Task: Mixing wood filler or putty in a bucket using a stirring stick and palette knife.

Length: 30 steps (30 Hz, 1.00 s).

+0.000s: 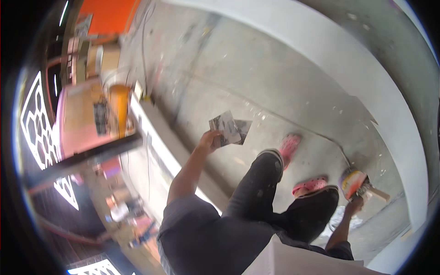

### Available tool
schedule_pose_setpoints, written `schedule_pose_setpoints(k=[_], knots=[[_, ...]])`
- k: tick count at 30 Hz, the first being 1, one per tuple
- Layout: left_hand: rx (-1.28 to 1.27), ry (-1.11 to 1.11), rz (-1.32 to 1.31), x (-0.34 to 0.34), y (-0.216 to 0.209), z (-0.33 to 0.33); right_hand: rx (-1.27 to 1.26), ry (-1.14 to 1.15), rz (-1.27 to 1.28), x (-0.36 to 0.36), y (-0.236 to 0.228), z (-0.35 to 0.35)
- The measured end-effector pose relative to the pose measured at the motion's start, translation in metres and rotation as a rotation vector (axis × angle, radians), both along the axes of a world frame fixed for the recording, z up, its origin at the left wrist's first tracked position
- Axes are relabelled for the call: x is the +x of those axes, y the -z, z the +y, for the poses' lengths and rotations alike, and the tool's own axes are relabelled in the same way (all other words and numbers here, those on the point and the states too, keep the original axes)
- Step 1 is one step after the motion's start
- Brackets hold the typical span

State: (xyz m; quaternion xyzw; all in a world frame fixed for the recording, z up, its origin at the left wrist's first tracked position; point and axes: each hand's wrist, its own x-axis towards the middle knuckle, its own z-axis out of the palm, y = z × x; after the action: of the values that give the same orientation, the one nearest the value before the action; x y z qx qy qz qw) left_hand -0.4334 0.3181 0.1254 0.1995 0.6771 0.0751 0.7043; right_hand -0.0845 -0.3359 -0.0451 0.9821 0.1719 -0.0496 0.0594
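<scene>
My left hand (211, 140) is closed on worn grey sheets (228, 129), which look like sandpaper or printed paper. They fan out above the concrete floor. Low on the right, my right hand (354, 206) has its fingers around a round tub (352, 182) with yellow, red and white on its side. From the tub sticks out a pale flat handle (378, 193), perhaps of a brush; its other end is hidden. How the right fingers grip the tub is blurred.
A long white panel (366, 78) curves around the far right side. Along the left lies a white beam-like piece (158, 128). A cable (284, 121) crosses the floor (256, 64) toward the tub. Boxes (110, 57) and an orange panel (110, 16) stand far left.
</scene>
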Motion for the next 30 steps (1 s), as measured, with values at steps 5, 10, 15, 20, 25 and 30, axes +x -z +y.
schedule_pose_setpoints(k=[5,10,15,20,25,30], knots=[[-0.041,-0.061,-0.094,-0.119,-0.096,-0.052,0.017,-0.239,0.418,-0.011,-0.085,0.192],[0.232,-0.281,0.001,-0.289,-0.118,-0.222,0.257,-0.722,0.507,-0.036,-0.176,0.339],[0.123,-0.727,0.123,-0.277,-0.187,-0.269,0.361,-1.07,0.361,-0.039,-0.292,0.473],[0.173,-1.318,-0.24,-0.273,-0.22,-0.317,0.193,-1.089,0.316,-0.057,-0.371,0.575],[0.307,-1.336,-0.03,-0.258,-0.2,-0.314,0.131,-1.191,0.148,-0.049,-0.403,0.704],[0.24,-1.775,-0.099,-0.257,-0.204,-0.258,0.06,-1.053,0.204,-0.05,-0.418,0.823]])
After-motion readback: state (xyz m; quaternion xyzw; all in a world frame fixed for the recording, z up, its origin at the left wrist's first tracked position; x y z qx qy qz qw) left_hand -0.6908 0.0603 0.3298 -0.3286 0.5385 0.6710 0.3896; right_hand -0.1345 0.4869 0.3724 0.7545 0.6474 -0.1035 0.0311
